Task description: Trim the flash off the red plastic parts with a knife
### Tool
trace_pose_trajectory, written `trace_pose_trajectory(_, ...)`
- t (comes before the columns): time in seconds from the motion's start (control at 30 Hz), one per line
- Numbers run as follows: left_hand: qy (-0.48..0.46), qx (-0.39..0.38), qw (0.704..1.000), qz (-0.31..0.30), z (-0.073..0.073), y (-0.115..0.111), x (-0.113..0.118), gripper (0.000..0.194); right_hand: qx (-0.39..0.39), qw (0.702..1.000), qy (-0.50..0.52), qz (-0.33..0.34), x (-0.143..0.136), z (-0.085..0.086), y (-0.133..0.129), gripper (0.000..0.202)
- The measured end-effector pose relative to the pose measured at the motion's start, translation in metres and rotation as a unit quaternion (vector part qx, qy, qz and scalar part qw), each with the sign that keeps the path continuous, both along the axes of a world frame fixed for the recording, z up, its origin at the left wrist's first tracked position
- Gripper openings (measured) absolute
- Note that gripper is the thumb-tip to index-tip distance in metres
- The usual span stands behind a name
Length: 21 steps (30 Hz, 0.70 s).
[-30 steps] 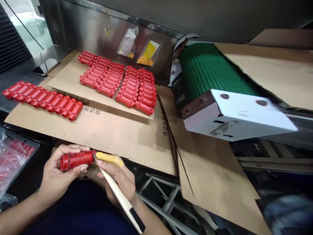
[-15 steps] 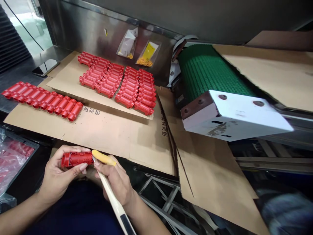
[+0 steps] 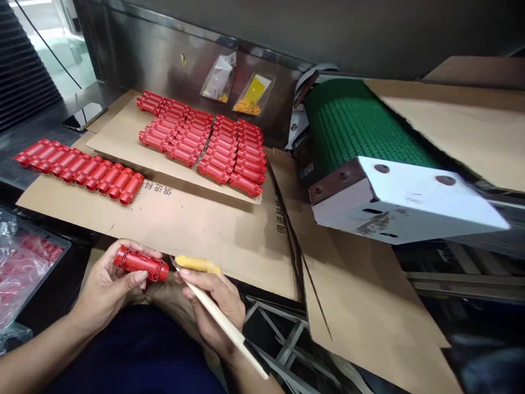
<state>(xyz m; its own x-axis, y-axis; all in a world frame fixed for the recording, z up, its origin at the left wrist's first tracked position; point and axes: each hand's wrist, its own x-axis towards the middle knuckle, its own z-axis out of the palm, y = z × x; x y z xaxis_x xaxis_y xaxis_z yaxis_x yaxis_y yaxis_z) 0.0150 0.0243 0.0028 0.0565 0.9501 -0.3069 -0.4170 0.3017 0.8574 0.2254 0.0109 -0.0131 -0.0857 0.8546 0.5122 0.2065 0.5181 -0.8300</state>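
- Over the person's lap, close to the edge of the cardboard (image 3: 184, 224), is a red tube (image 3: 141, 262), its cut-out side facing up.
- The left hand (image 3: 104, 282) has its thumb and fingers closed around this tube.
- The right hand (image 3: 219, 301) is wrapped around a pale tool (image 3: 221, 317) with a black end; a yellow cover (image 3: 197, 265) is on one finger.
- The tool's tip is just beside the tube's right end, with a little gap.
- Past the hands, a row of red tubes (image 3: 94, 174) lies side by side.
- Farther back is a big bunch of red tubes (image 3: 205, 145).
- Behind the bunch, two clear bags hang on the metal wall (image 3: 143, 49).
- To the right is a green belt (image 3: 365, 123).
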Motion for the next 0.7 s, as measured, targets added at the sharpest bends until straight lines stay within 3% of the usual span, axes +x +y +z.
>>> trace_pose_trajectory(0.23,0.13,0.064,0.985,0.093,0.006,-0.007,0.006,0.03,0.088,0.994,-0.057,0.002,-0.01,0.003,0.002,0.043)
trace_pose_trajectory(0.6,0.143,0.094,0.981,0.093,0.009,-0.011,0.009,0.029,0.099,0.993,-0.064,0.013,-0.012,0.002,0.002,0.043)
trace_pose_trajectory(0.7,0.169,0.143,0.972,0.079,0.004,-0.011,0.006,0.028,0.097,0.993,-0.067,0.006,-0.014,0.003,0.001,0.045)
